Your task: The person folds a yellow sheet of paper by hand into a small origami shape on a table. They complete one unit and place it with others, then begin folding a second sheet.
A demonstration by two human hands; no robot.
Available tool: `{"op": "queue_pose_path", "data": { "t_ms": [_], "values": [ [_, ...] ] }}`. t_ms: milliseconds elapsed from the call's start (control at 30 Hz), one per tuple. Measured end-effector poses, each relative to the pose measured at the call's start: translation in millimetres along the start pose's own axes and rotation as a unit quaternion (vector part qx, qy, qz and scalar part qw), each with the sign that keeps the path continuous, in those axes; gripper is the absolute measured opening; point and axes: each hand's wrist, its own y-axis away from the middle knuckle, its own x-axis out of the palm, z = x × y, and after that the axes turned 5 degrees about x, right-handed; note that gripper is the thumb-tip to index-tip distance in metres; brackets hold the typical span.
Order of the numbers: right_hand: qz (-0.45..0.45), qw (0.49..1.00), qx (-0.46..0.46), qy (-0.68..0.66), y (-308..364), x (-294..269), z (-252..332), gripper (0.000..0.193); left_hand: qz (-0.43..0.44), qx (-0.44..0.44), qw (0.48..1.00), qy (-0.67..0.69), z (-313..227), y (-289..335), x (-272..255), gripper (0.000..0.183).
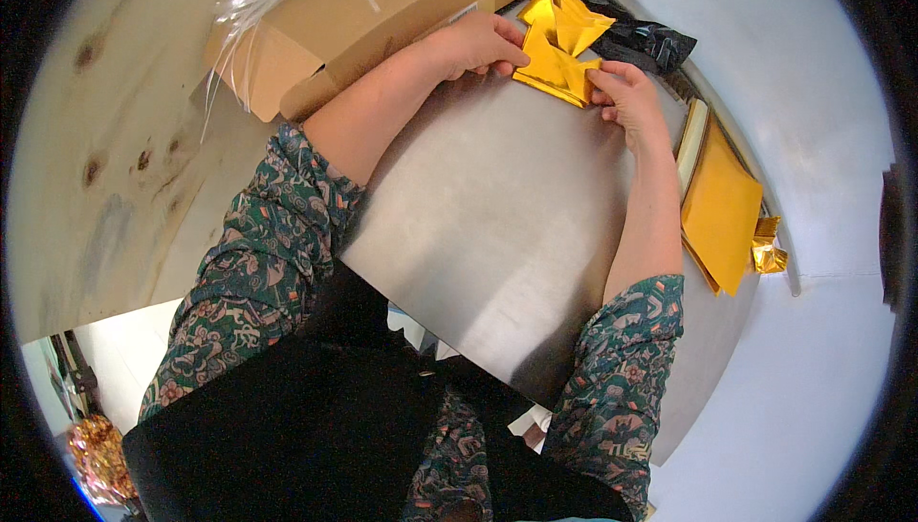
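A shiny gold foil piece [553, 65], folded flat along its near edge with fan-like pleats rising at the far side, is held over the far part of the grey metal tabletop [469, 206]. My left hand [478, 46] pinches its left edge between thumb and fingers. At the right corner, my right hand [627, 99] grips it the same way. Just behind the foil piece lies crumpled black plastic [652, 44]. What the foil piece is meant to be cannot be told from its shape.
An open cardboard box [373, 20] stands at the back left, with clear plastic strips [251, 20] hanging over it. Orange-yellow sheets [719, 202] and a small gold foil piece [768, 247] lie at the right. A pale wooden board [124, 168] spans the left; a shiny copper-gold heap [100, 457] sits low left.
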Motion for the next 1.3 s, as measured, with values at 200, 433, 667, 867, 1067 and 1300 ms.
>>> {"op": "queue_pose_path", "data": {
  "t_ms": [200,433,667,867,1067,1300],
  "values": [
    [0.013,1.000,0.003,0.016,-2.8,-2.7,-0.4,0.035,-0.001,0.011,1.000,0.005,0.7,1.4,-0.1,0.033],
    [0.039,0.999,-0.010,-0.004,1.3,-7.1,0.6,0.033,-0.006,0.016,0.999,-0.051,-10.7,9.5,0.4,0.041],
    [0.051,0.999,-0.005,-0.015,4.5,-8.2,2.9,0.029,0.003,0.008,0.998,-0.062,-5.7,4.6,-1.8,0.042],
    [0.050,0.999,-0.008,0.006,4.0,-8.2,2.6,0.025,0.011,0.013,0.998,-0.060,-2.5,1.6,-3.2,0.040],
    [0.060,0.997,-0.038,-0.039,-0.5,-3.5,0.6,0.026,-0.040,0.044,0.998,0.026,-0.3,5.0,6.3,0.040],
    [-0.001,0.981,-0.145,-0.127,-9.3,19.2,-2.2,0.026,-0.175,0.141,0.973,0.051,-2.4,-7.3,29.6,0.033]
  ]
}}
